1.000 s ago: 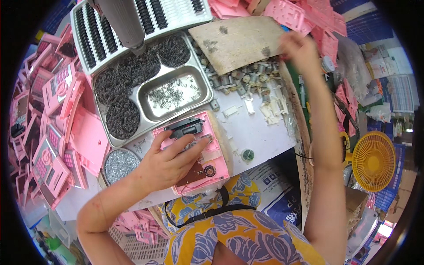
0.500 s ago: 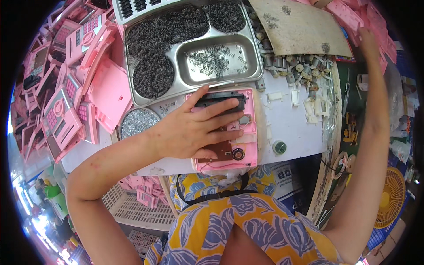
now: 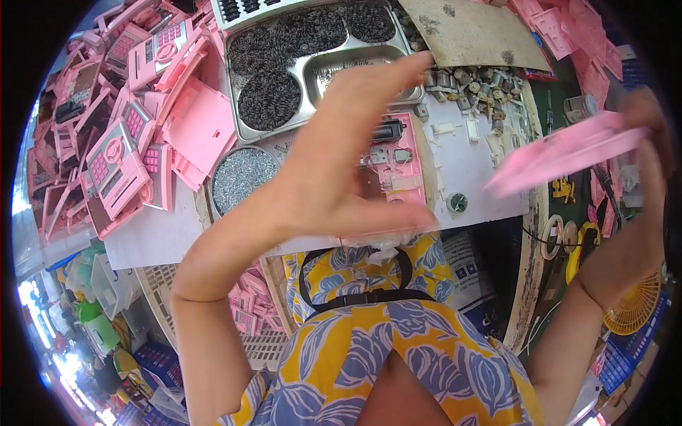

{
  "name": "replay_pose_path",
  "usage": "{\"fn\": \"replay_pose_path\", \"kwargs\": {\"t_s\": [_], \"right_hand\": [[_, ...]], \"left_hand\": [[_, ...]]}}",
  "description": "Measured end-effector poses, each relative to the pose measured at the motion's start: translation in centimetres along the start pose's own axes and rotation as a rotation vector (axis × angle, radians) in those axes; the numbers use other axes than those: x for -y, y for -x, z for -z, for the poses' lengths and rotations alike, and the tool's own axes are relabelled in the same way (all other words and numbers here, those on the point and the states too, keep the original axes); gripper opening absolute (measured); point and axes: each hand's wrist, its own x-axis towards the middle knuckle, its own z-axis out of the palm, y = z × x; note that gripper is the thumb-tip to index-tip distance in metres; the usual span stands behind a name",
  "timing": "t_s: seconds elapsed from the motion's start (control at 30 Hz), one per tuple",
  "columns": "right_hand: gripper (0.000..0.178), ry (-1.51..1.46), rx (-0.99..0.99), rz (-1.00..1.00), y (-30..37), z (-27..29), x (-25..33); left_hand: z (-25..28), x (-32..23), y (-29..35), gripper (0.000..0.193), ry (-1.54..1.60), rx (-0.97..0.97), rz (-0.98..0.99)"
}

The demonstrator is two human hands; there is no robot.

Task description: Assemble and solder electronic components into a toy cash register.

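My left hand (image 3: 328,160) hovers over the bench, slightly blurred, with thumb and fingers spread apart and nothing in them. Partly hidden beneath it lies an open pink plastic housing (image 3: 416,181) fitted with a black part, small metal pieces and wiring. On the right, my right hand (image 3: 648,117) grips one end of a pink plastic panel (image 3: 561,155), which is tilted and smeared by motion. Beyond my left hand sits a metal compartment tray (image 3: 293,73) with heaps of dark springs. A round dish of small silver screws (image 3: 245,179) stands beside my left forearm.
Pink device shells (image 3: 114,160) pile up at the left. Small motors (image 3: 476,92) and white plastic pieces (image 3: 472,130) lie right of the tray, near a tan board (image 3: 476,39). A small green round container (image 3: 457,203) stands near the front edge. More pink panels (image 3: 579,35) are stacked far right.
My right hand has come back from the far-right stack with a pink panel. My left hand has lifted off the housing and opened wide. The view has shifted slightly.
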Motion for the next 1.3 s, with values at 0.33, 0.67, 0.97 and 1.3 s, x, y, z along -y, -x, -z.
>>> {"fn": "replay_pose_path", "kwargs": {"t_s": [0.33, 0.67, 0.97, 1.3], "right_hand": [[0.072, -0.531, -0.346, -0.364, 0.6, -17.4, 0.5], [0.065, -0.435, -0.066, -0.696, 7.0, -24.5, 3.3], [0.063, -0.436, 0.077, -0.664, 7.4, -24.8, 2.9], [0.064, 0.056, 0.365, -0.483, 5.4, -23.8, 2.9]], "left_hand": [[0.3, -3.3, 2.9, 0.049, 0.830, -0.515, 0.689], [-4.2, -1.1, 8.3, 0.087, -0.128, -0.129, 0.748], [-4.7, -2.4, 9.7, 0.081, -0.170, -0.131, 0.768], [-6.3, -3.0, 13.3, 0.064, -0.181, -0.167, 0.905]]}}
